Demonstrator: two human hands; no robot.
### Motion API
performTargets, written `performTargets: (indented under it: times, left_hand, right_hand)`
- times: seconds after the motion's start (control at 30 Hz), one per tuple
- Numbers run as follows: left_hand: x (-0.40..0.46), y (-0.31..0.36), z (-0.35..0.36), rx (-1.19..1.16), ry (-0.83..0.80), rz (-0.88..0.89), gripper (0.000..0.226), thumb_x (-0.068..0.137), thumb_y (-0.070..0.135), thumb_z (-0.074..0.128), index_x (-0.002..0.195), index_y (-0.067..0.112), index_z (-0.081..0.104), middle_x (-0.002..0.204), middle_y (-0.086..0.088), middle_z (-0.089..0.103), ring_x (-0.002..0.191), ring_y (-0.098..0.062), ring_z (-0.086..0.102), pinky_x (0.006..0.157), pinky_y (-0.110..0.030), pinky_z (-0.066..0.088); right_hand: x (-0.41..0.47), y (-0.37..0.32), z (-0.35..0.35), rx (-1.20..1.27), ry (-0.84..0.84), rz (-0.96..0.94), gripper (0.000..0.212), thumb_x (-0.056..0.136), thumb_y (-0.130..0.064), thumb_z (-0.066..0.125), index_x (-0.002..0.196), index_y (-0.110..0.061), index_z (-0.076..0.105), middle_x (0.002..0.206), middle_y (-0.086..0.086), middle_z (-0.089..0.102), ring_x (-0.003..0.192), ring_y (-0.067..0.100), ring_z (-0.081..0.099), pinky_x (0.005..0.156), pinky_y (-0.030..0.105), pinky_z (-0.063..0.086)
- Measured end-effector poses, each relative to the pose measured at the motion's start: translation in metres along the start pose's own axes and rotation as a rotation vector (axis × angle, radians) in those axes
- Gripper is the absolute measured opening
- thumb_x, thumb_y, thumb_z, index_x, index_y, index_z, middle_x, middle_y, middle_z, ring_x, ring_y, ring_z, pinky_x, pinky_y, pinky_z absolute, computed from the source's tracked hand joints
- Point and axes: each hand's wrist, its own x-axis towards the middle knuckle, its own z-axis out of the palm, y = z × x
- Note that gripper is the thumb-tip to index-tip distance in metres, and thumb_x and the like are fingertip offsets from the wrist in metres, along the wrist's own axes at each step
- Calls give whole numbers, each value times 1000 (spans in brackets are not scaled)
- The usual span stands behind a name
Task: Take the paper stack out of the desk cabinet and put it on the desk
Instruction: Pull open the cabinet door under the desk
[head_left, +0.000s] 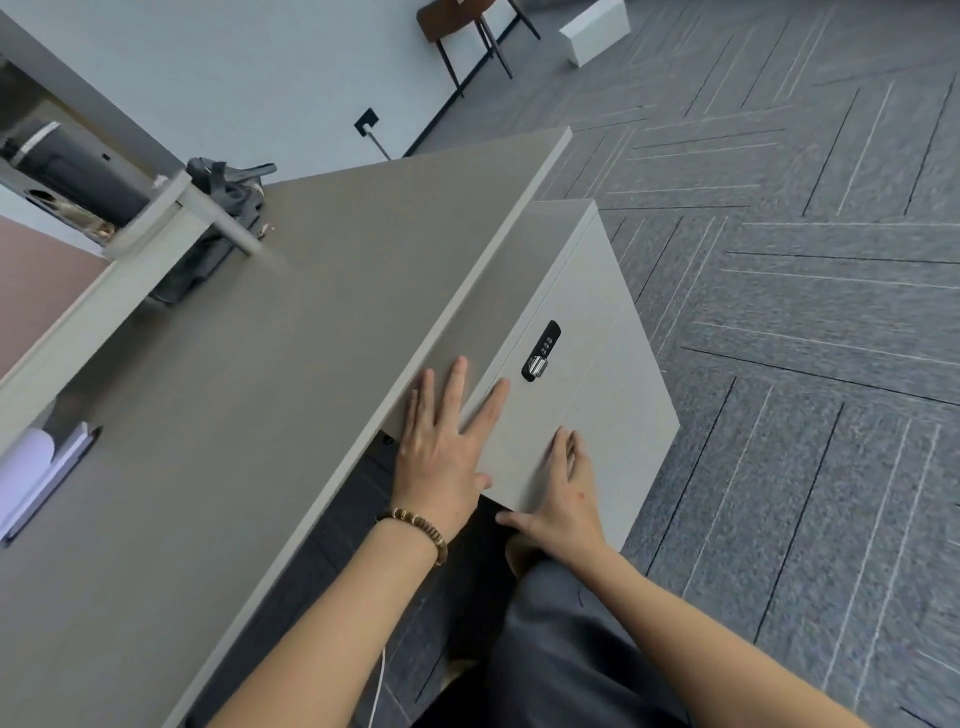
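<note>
Hands lay flat with fingers spread: my left hand (441, 452) rested across the counter (249, 395) edge and onto the shut cabinet (587, 395) door, my right hand (563, 499) pressed lower on that door. A paper stack (36, 473) sat at the counter's far left, beside a pen (57, 483).

Views: one, head-worn.
Facing: forward and down, tilted.
Nearness: close above desk (249, 395) edge.
Cabinet (582, 332): toward 1 o'clock.
</note>
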Motion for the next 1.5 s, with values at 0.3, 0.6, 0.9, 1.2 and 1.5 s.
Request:
performTargets:
  times: [0.3,0.6,0.9,1.2,1.5]
  left_hand:
    - [0,0,-1,-2,-9,-3,113,78,35,78,154,41,-5,165,-7,-15,151,-40,-9,124,-49,4]
    - [-5,6,-15,-36,-78,-39,105,85,24,67,152,44,-10,164,-3,-22,150,-36,-16,124,-46,2]
    - [-9,24,-28,12,-189,-154,116,79,26,76,152,44,-13,162,-7,-27,151,-37,-14,122,-47,19]
    - [-20,59,-32,136,-239,-234,128,68,61,72,152,31,-20,157,-32,-20,146,-52,-9,122,-57,6]
    - [-21,61,-44,67,-280,-218,129,69,57,73,150,36,-25,157,-30,-24,146,-51,-14,121,-57,4]
  right_hand:
    - [-4,-3,-3,-107,41,-39,134,57,-53,72,155,-12,-10,164,21,-3,152,32,4,122,44,19]
    - [-20,10,-43,-226,-41,-109,134,58,-67,60,155,-6,-11,165,20,-1,154,30,1,123,40,21]
    - [-52,31,-128,-208,-160,-127,127,56,-53,70,155,-17,0,149,8,29,130,29,47,103,36,46]
    - [-65,59,-194,-242,-229,-124,107,62,-40,70,153,-22,17,131,5,44,119,27,54,97,39,50]
    - [-57,84,-277,-240,-234,-104,82,70,-19,74,144,-20,39,132,1,58,118,17,58,93,28,53]
